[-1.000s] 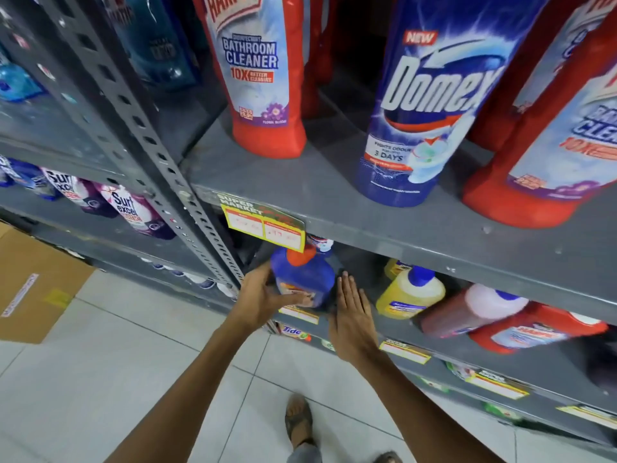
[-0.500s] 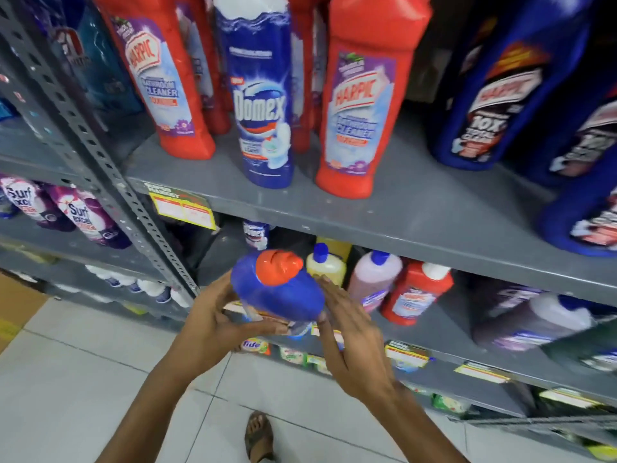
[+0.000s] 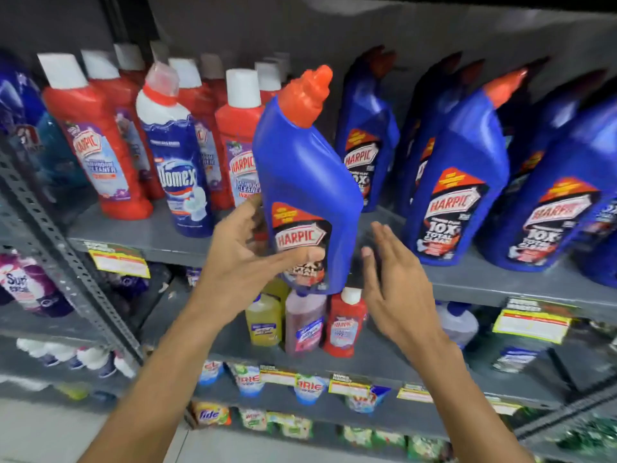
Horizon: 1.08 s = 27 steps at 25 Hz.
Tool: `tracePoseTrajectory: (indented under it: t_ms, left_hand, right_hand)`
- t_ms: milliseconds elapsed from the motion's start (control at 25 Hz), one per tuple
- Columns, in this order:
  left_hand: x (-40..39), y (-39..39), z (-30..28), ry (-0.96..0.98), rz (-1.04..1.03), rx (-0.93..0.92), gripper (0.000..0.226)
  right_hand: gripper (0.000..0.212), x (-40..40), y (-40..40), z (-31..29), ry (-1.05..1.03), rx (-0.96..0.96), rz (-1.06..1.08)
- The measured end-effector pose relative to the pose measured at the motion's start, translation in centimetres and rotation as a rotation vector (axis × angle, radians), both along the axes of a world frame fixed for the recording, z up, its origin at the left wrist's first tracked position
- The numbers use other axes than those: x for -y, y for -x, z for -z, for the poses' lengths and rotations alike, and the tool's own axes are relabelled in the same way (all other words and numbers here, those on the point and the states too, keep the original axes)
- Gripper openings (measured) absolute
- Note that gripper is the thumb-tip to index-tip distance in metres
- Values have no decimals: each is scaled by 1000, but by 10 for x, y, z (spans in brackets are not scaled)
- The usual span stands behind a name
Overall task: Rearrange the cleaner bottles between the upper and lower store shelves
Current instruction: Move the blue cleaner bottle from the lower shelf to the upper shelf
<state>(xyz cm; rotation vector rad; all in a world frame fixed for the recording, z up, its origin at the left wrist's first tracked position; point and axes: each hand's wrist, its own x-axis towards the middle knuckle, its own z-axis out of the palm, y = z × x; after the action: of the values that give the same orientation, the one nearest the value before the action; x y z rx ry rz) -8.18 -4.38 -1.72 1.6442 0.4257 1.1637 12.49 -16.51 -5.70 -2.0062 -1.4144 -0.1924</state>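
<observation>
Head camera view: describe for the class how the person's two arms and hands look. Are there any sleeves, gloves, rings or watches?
Both forearms are bare up to the frame edge: no sleeves show. The left hand and right hand wear no gloves. No rings show on the fingers, and no watch or band shows on either wrist. The picture is slightly blurred, so tiny details could escape notice.

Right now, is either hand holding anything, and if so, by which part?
The left hand grips the blue Harpic bottle low on its body, thumb across the label. The right hand is open beside it, holding nothing.
</observation>
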Motion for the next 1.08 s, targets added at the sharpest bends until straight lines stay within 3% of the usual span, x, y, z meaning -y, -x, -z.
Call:
tracePoseTrajectory:
  t_ms: [120, 360, 960, 1080]
  left_hand:
    - [-11, -34, -2, 23, -24, -11, 65]
    - [-46, -75, 0, 23, -32, -87, 73]
    - [-53, -102, -7, 57, -18, -230, 75]
    - [-45, -75, -3, -4, -62, -337, 83]
  right_hand:
    - [52, -2, -3, 11, 183, 112, 69]
    - [55, -8, 1, 30, 89, 194, 176]
    - [58, -15, 7, 33, 73, 125, 219]
    - [56, -12, 8, 34, -133, -51, 166]
